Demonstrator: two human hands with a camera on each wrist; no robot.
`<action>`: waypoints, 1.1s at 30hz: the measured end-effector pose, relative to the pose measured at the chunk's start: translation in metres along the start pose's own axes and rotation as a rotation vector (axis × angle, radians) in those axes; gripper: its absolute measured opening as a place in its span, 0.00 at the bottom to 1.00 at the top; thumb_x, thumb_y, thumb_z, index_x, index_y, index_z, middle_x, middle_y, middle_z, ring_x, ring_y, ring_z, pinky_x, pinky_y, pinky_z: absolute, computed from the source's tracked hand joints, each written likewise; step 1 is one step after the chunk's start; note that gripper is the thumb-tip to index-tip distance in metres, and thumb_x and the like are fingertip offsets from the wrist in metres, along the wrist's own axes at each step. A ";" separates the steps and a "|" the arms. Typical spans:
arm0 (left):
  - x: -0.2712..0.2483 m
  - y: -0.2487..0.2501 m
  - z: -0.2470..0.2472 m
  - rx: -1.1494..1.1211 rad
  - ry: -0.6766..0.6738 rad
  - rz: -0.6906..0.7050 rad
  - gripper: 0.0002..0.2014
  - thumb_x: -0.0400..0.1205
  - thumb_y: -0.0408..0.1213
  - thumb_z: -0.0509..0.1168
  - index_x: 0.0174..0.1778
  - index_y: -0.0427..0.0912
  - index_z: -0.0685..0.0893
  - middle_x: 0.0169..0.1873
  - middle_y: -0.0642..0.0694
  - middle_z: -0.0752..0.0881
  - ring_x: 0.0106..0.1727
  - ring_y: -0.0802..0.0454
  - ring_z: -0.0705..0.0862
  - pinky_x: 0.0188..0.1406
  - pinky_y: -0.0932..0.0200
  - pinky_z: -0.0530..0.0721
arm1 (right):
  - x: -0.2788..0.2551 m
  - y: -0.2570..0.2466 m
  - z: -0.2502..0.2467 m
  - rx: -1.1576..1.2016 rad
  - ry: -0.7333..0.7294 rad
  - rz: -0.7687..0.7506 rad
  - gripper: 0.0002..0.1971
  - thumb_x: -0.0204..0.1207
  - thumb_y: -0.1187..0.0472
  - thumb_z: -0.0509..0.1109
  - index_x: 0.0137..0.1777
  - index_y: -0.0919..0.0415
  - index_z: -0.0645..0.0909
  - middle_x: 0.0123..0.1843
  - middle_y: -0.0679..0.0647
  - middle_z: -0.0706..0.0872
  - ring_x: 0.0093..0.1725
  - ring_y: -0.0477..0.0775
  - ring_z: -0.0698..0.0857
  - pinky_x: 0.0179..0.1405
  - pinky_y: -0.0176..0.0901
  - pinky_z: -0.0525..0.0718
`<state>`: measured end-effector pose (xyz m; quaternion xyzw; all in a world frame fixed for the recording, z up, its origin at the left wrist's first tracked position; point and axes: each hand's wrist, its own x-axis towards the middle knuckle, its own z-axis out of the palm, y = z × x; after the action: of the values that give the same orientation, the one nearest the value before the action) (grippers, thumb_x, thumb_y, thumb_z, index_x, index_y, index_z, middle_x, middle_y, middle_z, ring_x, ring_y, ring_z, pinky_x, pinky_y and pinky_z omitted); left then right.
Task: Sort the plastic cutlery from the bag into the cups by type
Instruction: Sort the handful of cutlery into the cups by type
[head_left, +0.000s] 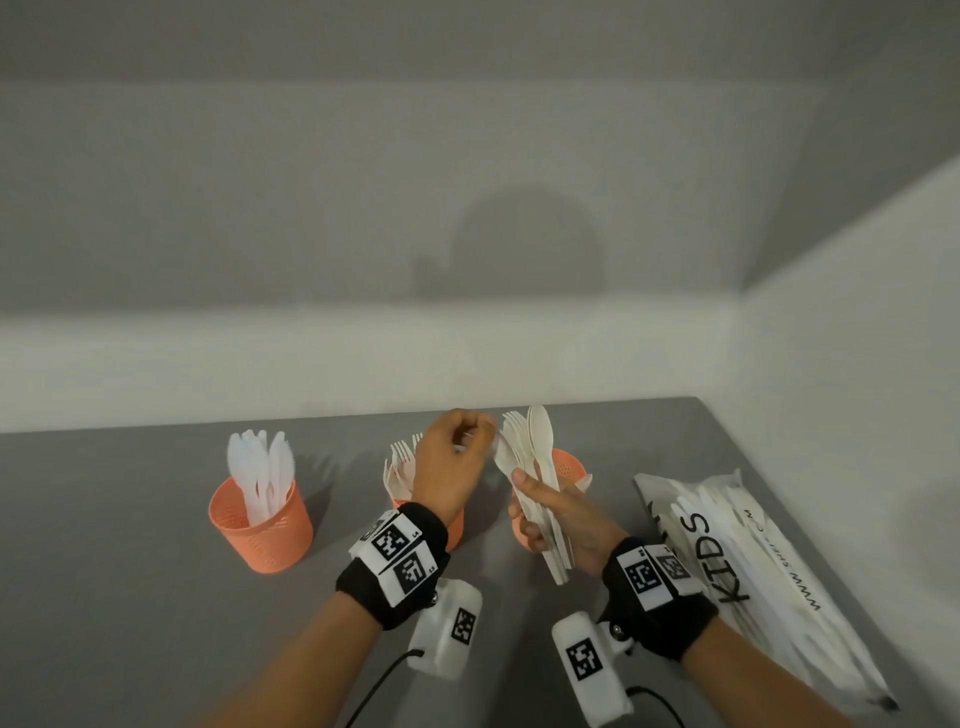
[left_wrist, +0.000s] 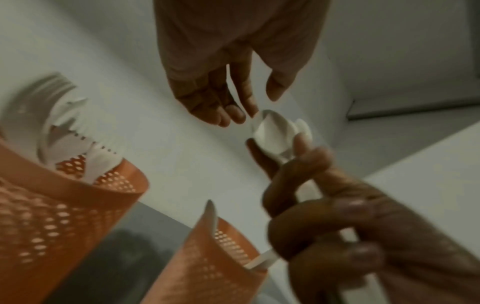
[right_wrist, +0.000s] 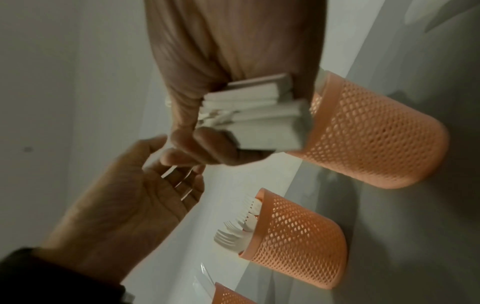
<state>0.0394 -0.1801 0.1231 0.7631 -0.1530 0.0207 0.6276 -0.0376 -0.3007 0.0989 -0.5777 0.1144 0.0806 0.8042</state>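
My right hand (head_left: 524, 504) grips a bundle of white cutlery (head_left: 535, 457) upright by the handles; forks and a spoon stick out on top. My left hand (head_left: 485, 434) reaches across, and its fingertips (left_wrist: 253, 112) touch a spoon bowl (left_wrist: 272, 131) at the bundle's top, thumb apart. The handle ends (right_wrist: 259, 119) show below my right fingers. Three orange mesh cups stand in a row: a knife cup (head_left: 260, 525) at the left, a fork cup (head_left: 402, 475) behind my left wrist, and a third cup (head_left: 569, 465) behind the bundle. The cutlery bag (head_left: 753, 571) lies at the right.
The grey table (head_left: 130, 545) ends at a white wall behind the cups, and another wall closes the right side beside the bag. A spoon bowl (head_left: 584, 480) peeks over the third cup's rim. Bare table lies left of the knife cup.
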 end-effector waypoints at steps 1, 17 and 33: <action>-0.001 0.003 0.002 0.000 -0.034 -0.028 0.05 0.79 0.38 0.66 0.43 0.40 0.85 0.40 0.47 0.87 0.44 0.53 0.83 0.42 0.74 0.79 | -0.001 0.000 0.002 -0.003 0.003 -0.001 0.07 0.77 0.52 0.66 0.47 0.54 0.76 0.27 0.50 0.81 0.19 0.43 0.73 0.17 0.31 0.69; 0.020 0.052 -0.017 -0.399 0.028 -0.256 0.08 0.87 0.35 0.50 0.43 0.46 0.71 0.40 0.45 0.84 0.40 0.51 0.82 0.41 0.57 0.78 | -0.009 0.003 -0.005 -0.022 0.041 -0.037 0.18 0.84 0.51 0.56 0.67 0.58 0.75 0.31 0.49 0.71 0.19 0.40 0.69 0.18 0.30 0.67; -0.030 0.026 -0.047 -0.085 -0.333 -0.117 0.05 0.77 0.33 0.69 0.45 0.39 0.80 0.32 0.49 0.81 0.23 0.69 0.79 0.24 0.75 0.74 | -0.029 0.002 0.038 0.196 -0.100 0.033 0.10 0.77 0.54 0.60 0.49 0.60 0.77 0.29 0.52 0.85 0.16 0.43 0.73 0.14 0.31 0.71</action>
<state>0.0114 -0.1329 0.1513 0.7365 -0.2108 -0.1489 0.6253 -0.0622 -0.2634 0.1167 -0.4896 0.0910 0.1110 0.8601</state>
